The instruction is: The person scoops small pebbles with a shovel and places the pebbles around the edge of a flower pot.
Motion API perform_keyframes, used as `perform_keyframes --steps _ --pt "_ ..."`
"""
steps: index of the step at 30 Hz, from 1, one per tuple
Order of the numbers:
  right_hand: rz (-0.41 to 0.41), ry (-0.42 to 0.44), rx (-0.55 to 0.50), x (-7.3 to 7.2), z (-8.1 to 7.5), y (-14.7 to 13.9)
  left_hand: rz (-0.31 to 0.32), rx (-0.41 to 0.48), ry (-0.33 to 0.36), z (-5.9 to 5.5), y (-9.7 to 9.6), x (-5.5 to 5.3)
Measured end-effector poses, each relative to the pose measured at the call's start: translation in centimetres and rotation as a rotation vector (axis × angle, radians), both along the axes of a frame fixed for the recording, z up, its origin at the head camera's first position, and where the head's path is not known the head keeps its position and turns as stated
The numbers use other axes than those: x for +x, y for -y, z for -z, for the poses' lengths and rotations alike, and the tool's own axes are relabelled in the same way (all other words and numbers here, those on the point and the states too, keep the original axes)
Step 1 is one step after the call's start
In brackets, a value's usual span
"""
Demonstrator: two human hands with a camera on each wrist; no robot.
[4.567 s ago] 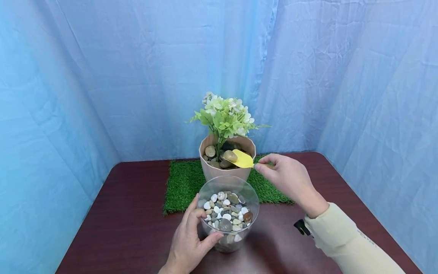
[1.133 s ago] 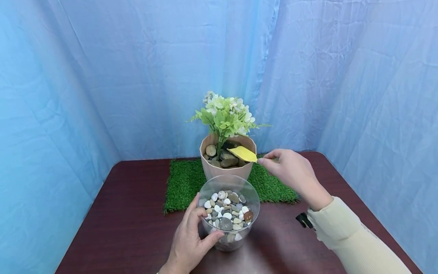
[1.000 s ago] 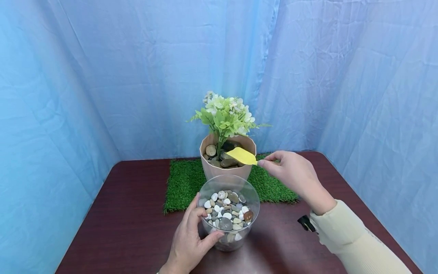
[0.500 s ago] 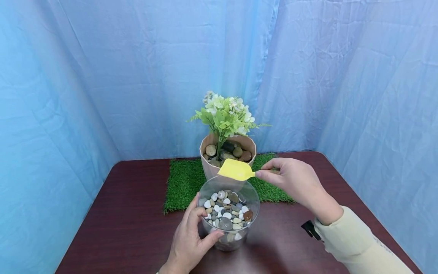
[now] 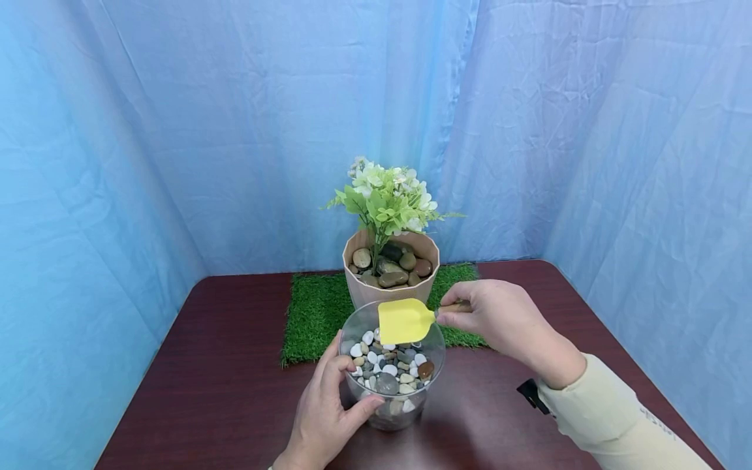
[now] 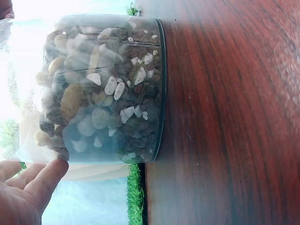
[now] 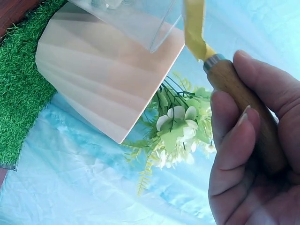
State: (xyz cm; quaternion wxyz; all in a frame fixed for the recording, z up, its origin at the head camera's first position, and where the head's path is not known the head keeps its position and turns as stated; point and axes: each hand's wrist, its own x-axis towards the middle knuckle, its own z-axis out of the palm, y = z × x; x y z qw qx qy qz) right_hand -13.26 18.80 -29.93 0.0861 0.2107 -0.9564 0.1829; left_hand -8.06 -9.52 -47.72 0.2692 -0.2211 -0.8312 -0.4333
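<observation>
My left hand [image 5: 329,405] holds a clear plastic container [image 5: 360,321], fingers on its left side and thumb at the front. White, grey and brown pebbles [image 5: 389,371] fill its lower part; the left wrist view shows them through the wall [image 6: 93,98]. Above its mouth, my right hand [image 5: 502,320] grips a small garden trowel [image 5: 407,320] with a yellow blade. No stone shows on the blade, which covers some pebbles behind it. In the right wrist view, fingers and thumb wrap the trowel's wooden handle [image 7: 246,96].
Just behind the container stands a pale pink flowerpot [image 5: 365,295] with larger stones [image 5: 392,279] and a white-flowered plant [image 5: 388,196]. Under the pot lies a green grass mat [image 5: 317,320] on the dark red table [image 5: 223,372]. Blue cloth [image 5: 282,130] hangs around.
Earlier the trowel carried a brown stone over the pot; the stone has left the blade. The trowel has since moved toward me, from pot to container. My left hand has stayed put.
</observation>
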Motion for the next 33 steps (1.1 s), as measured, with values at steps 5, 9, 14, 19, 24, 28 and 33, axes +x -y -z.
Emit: perform_keyframes --steps 5,9,14,19,24,28,33 --pt "-0.030 0.023 0.053 0.0 0.0 0.3 -0.010 -0.009 -0.010 0.0 0.0 0.0" --pt "-0.087 -0.015 0.098 0.0 0.0 0.4 -0.011 -0.011 -0.012 0.1 0.0 0.0" --pt "-0.141 -0.031 0.147 -0.1 0.0 1.0 -0.012 -0.011 -0.013 0.1 0.1 0.0" --pt "-0.163 -0.022 0.194 -0.2 0.1 1.5 -0.009 -0.008 -0.009 0.1 0.0 0.0" --pt "-0.193 -0.043 0.227 -0.4 0.2 1.8 -0.007 -0.005 -0.011 0.0 0.0 -0.1" --pt "-0.201 -0.063 0.242 -0.5 0.5 1.9 -0.008 -0.003 -0.015 0.0 0.0 -0.1" --pt "-0.214 -0.066 0.249 -0.6 0.9 2.0 -0.007 -0.004 -0.015 0.0 0.0 -0.1"
